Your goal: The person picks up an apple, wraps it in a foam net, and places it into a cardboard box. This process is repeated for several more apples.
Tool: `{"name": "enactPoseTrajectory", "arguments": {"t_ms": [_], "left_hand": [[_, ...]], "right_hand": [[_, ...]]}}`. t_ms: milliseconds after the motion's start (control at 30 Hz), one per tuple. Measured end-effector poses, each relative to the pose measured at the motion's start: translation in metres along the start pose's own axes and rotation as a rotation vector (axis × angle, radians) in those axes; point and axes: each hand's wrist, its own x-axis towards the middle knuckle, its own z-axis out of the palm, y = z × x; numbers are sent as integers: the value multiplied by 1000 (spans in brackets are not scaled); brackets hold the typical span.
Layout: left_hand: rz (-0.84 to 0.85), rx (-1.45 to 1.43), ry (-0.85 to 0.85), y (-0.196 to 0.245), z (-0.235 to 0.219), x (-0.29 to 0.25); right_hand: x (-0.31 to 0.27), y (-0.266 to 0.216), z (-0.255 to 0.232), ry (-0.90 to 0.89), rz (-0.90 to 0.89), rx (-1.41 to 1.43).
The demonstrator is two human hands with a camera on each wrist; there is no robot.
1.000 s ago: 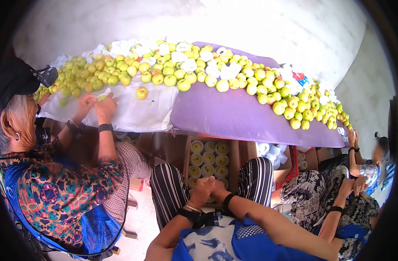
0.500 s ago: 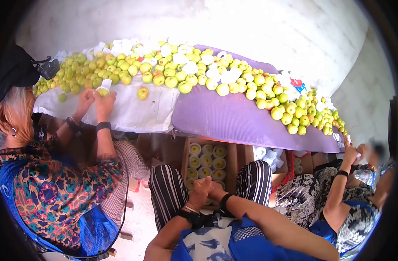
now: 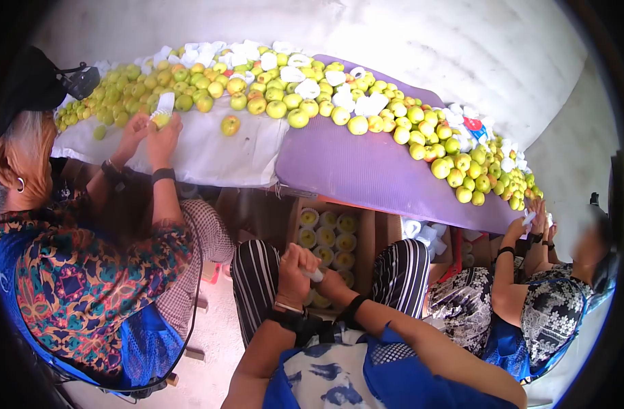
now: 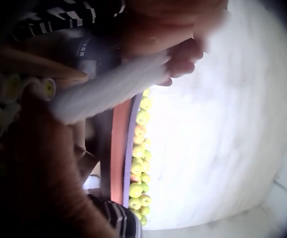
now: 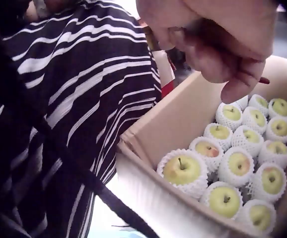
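The head view shows a person whose two hands are raised close together above a box of apples. The left hand (image 3: 296, 274) has its fingers curled, and its grip is clamped on one end of a white foam sleeve (image 3: 316, 275). The sleeve lies between the two hands, and in the left wrist view it appears long and flattened, with no apple visible inside. The right hand (image 3: 334, 285) is at the other end of the sleeve; whether its grip pinches the foam or only touches it, I cannot tell.

Below the hands, between the knees (image 3: 401, 276) in striped trousers, is the cardboard box (image 5: 178, 110). In it the wrapped apples (image 5: 182, 170) sit side by side, each in its own white net. The loose apples (image 3: 357, 125) lie in a long heap above the purple mat (image 3: 366, 167), beyond the hands.

In my judgement, the step in hand is the preparing of one sleeve, before any fruit is put in it. The next move seems to call for opening the mouth of this sleeve with the fingers of both hands, gently, because thin foam can tear. After that, one hand would need to be free to reach for a loose apple, while the other keeps the sleeve spread.
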Motion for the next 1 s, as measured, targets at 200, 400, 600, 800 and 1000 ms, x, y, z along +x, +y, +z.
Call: {"name": "enactPoseTrajectory", "arguments": {"t_ms": [200, 400, 600, 800, 1000], "left_hand": [[56, 92, 146, 2, -26, 12], [-267, 426, 30, -18, -21, 1], [-384, 517, 0, -20, -19, 2], [-410, 546, 25, -17, -13, 1], [-402, 561, 265, -25, -30, 5]], "right_hand": [[-28, -20, -47, -22, 172, 135], [-17, 9, -39, -16, 256, 70], [-17, 20, -37, -36, 133, -41], [-21, 7, -46, -137, 191, 70], [-25, -10, -65, -193, 83, 341]]}}
